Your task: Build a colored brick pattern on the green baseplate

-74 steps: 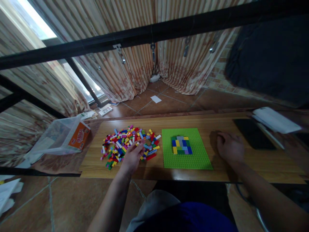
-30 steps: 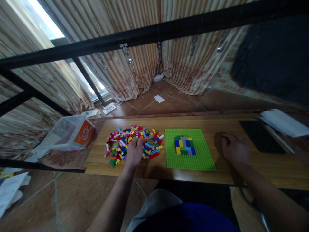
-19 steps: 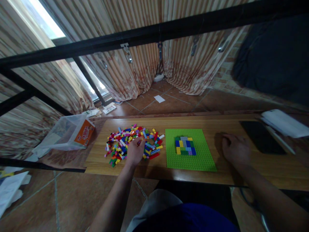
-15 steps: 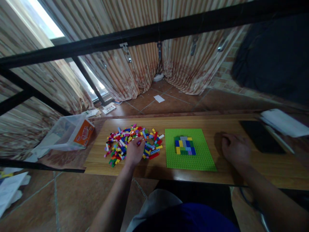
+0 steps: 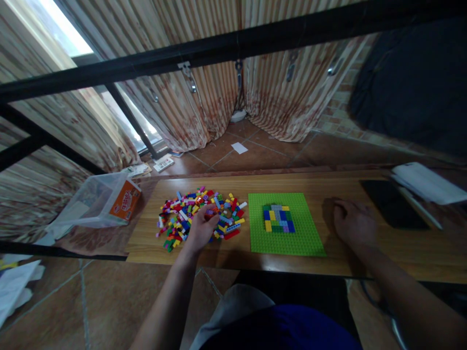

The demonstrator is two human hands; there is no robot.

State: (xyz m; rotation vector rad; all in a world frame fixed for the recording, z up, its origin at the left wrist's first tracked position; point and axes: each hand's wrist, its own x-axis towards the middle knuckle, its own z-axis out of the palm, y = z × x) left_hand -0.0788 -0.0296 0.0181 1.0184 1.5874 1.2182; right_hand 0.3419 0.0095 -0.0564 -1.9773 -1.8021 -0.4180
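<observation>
Over the right part of a pile of toy building bricks (image 5: 182,214) is my left hand (image 5: 202,227). Its thumb and index finger are apart, and I see no brick held between them. The hand covers some of the bricks under it. Right of the pile lies a green baseplate (image 5: 282,244) bearing a flat block of blue, yellow, green, grey and lilac bricks (image 5: 278,218). My right hand (image 5: 353,223) rests on the wooden table beyond the baseplate's right edge, fingers curled in, with nothing visible in it.
A clear plastic box (image 5: 91,199) with an orange label stands left of the wooden table (image 5: 226,260). A dark flat panel (image 5: 394,204) and a white object (image 5: 425,182) lie at the right. A black bar (image 5: 219,47) crosses above.
My left hand first closed down among the bricks, then its thumb and index finger parted again, still over the pile. My right hand and the bricks on the baseplate look unchanged.
</observation>
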